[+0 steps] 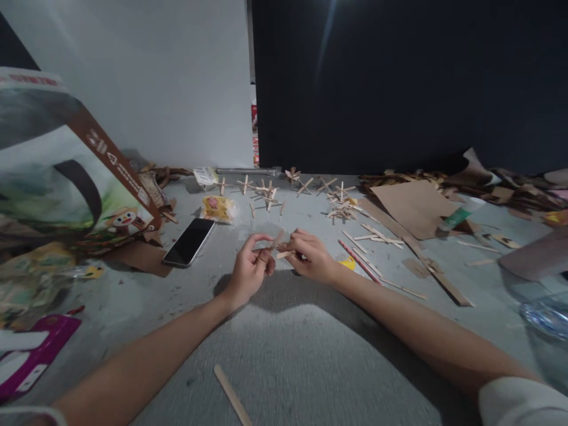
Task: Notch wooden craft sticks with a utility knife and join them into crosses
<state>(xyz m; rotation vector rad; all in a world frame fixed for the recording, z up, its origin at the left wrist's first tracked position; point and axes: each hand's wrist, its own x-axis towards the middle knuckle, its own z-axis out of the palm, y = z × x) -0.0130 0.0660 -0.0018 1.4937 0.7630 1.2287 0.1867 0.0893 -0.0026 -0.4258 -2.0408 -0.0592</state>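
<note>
My left hand [254,264] and my right hand [310,254] meet over the middle of the grey table. Between them is a small wooden craft stick [285,254], pinched in the fingers of my right hand. My left thumb and fingertips close on a blurred, light brown piece at its other side, which I cannot make out clearly. A single loose craft stick [231,393] lies close to me at the table's front. Beyond my hands stand several crossed craft-stick shapes [267,192], and a heap of sticks [344,206] lies to their right.
A black phone [189,242] and a yellow packet [218,209] lie left of my hands. A large printed bag [80,171] stands far left, above a purple object [44,352]. Rightward are a red straw [360,262], cardboard [412,207], a glue stick [462,214] and a clear plastic bottle [545,313].
</note>
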